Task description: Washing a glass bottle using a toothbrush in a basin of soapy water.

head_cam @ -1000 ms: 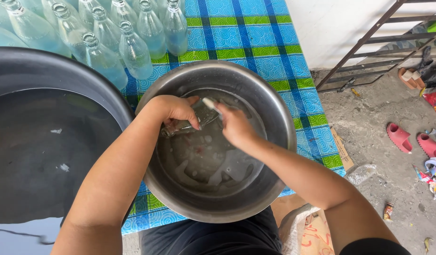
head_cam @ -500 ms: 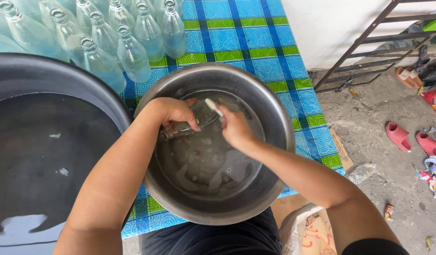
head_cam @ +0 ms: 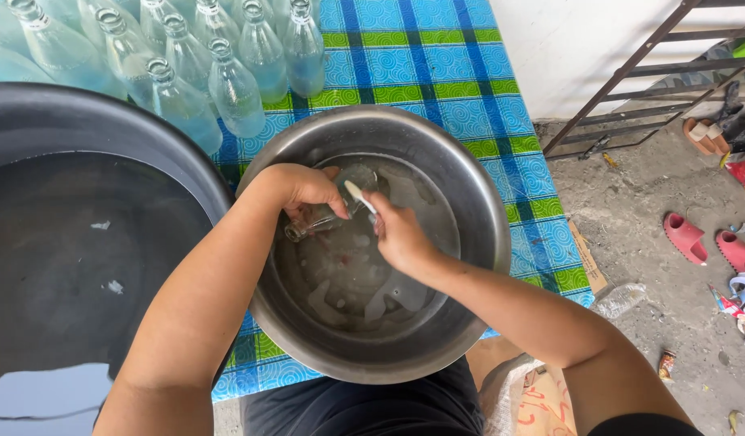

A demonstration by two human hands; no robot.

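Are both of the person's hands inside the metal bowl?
Yes, the left hand grips a clear glass bottle and the right hand holds a small white tool against it, both over the metal bowl's water.

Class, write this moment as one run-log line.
left hand: holds glass bottle | right hand: grips white tool | place: metal basin, water | nearby: empty bottles

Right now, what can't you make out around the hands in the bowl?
Head view only:
- Most of the glass bottle: covered by the left hand.
- The white tool: its lower end is hidden in the right hand.
- Bowl bottom: blurred by cloudy water.
- Black tub: cut off at the left edge.
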